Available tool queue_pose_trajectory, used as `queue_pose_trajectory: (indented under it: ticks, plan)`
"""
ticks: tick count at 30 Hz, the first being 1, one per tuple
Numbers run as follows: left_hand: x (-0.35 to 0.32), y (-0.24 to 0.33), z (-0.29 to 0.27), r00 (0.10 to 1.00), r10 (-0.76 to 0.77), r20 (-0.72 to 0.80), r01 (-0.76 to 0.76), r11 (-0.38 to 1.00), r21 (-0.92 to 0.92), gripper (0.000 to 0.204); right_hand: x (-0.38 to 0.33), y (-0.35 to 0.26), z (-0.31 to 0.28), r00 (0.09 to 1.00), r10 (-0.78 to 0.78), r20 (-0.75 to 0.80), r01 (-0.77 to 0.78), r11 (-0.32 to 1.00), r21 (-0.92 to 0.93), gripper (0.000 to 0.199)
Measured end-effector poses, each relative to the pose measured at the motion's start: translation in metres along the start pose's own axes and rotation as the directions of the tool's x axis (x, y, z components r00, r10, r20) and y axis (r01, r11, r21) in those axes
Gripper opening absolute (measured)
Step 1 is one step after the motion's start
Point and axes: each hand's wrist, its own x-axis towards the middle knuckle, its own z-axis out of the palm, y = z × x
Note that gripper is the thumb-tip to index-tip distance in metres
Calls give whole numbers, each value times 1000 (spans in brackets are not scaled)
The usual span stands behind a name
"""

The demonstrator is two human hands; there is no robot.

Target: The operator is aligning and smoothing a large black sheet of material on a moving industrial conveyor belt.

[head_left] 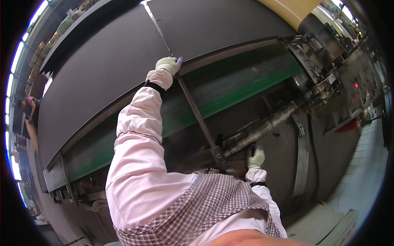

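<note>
Dark sheet: smooth and matt, its material hard to tell
Green panel: smooth with a slight sheen, scuffed in patches
Long bar: dull, dark metal
Narrow strip: bright, shiny, metal-looking
Long cylinder: rough and blotched (almost crusted to the eye)
Left glove: knitted cloth, matt
Right glove: the same knit
Left sleeve: soft, creased cloth
Apron: woven cloth, no gloss
</note>
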Motion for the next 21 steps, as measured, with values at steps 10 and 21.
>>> queue_pose_trajectory:
  ticks: [10, 21]
  plan:
    - [54, 85, -1, 948, 316, -45, -315, 903, -291, 56, 7, -5, -9, 993, 49, 103, -56, 996, 64, 13]
    - [-46, -141, 47, 936, -186, -299, 98, 953, -286, 64, 2, -5, -7, 992, 95, 82, -97, 995, 28, 14]
